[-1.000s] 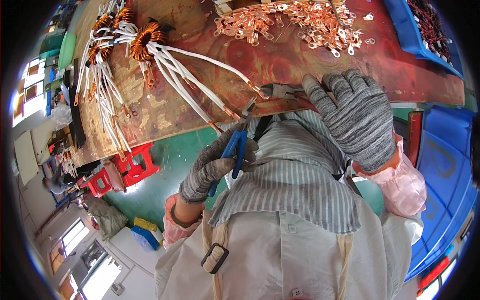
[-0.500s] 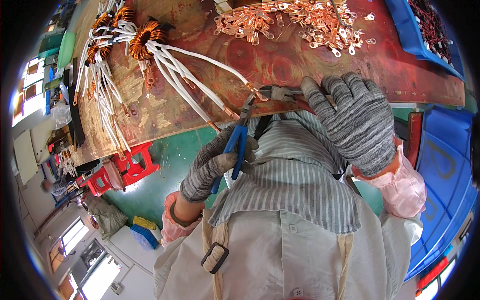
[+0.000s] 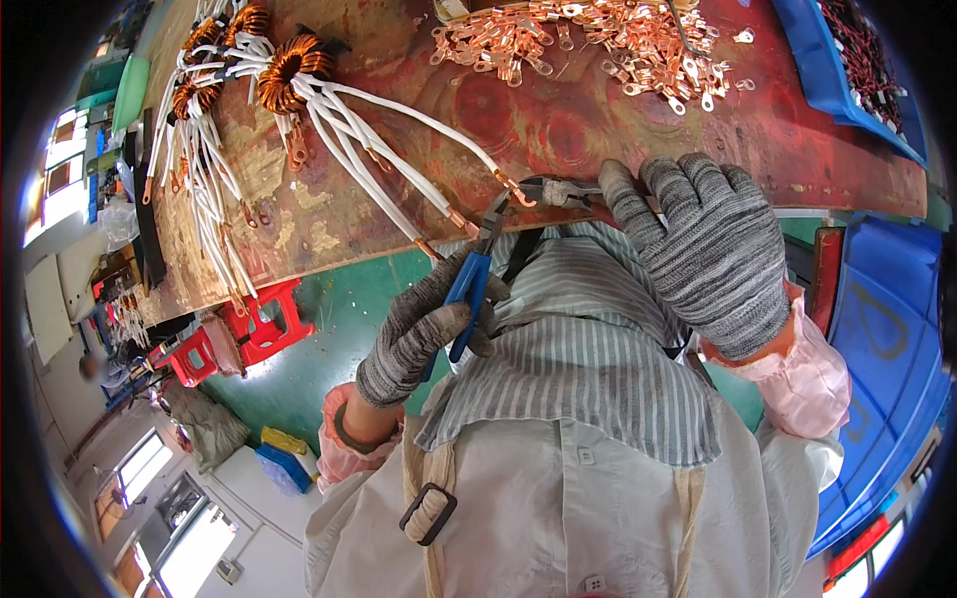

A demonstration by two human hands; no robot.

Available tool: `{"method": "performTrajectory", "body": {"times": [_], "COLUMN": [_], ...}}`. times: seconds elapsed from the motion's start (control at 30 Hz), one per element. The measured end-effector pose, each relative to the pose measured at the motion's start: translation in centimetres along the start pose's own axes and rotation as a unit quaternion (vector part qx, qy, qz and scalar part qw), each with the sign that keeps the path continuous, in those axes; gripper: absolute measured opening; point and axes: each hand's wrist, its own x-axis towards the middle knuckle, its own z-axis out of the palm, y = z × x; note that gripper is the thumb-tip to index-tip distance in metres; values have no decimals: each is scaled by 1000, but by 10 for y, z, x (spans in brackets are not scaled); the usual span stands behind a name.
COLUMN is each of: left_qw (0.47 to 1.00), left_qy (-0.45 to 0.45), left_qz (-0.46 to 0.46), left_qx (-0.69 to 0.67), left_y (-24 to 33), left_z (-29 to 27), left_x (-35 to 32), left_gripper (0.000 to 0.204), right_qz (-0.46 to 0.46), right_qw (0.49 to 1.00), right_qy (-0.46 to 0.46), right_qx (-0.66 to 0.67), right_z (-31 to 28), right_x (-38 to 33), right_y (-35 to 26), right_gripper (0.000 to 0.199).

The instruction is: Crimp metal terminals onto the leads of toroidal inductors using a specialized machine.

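Observation:
My left hand [image 3: 424, 324], in a grey knit glove, is closed around blue-handled pliers [image 3: 469, 289]. Their dark jaws point up to a copper lug [image 3: 518, 192] on the end of a white wire [image 3: 424, 124]. From the right, the metal jaws of a second pair of pliers [image 3: 563, 191] reach the same lug. My right hand [image 3: 708, 249], gloved too, lies palm down over that tool's handles, largely hiding them. The wire leads back to a copper-wound ring coil [image 3: 295, 74]. Other lug-ended wires from it hang over the table's near edge.
Loose copper lugs [image 3: 658, 50] lie heaped at the back of the worn red-brown table [image 3: 419, 85]. More coils with white wires [image 3: 199, 105] sit at the left. A blue bin [image 3: 817, 75] stands back right, and a red stool [image 3: 264, 324] below the table at left.
The left pliers' handles have come closer together as my left hand tightened. The lug's tip now shows bent beside the jaws. My right hand has shifted only slightly.

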Motion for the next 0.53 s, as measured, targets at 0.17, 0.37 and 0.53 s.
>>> {"method": "performTrajectory", "body": {"times": [0.17,0.37,0.53], "left_qw": [999,996,997], "left_qy": [-41,-83,-75], "left_qz": [4,1,-21], "left_qx": [-7,-15,-4], "left_y": [-1,4,3], "left_z": [-12,-19,-25], "left_x": [0,-6,-13], "left_gripper": [69,70,73], "right_qz": [56,78,74], "right_qw": [989,945,872], "right_qy": [-65,-135,-253], "right_qx": [123,288,412], "right_z": [-4,3,6], "right_x": [1,-1,16], "right_y": [12,32,36], "right_gripper": [42,38,42]}}
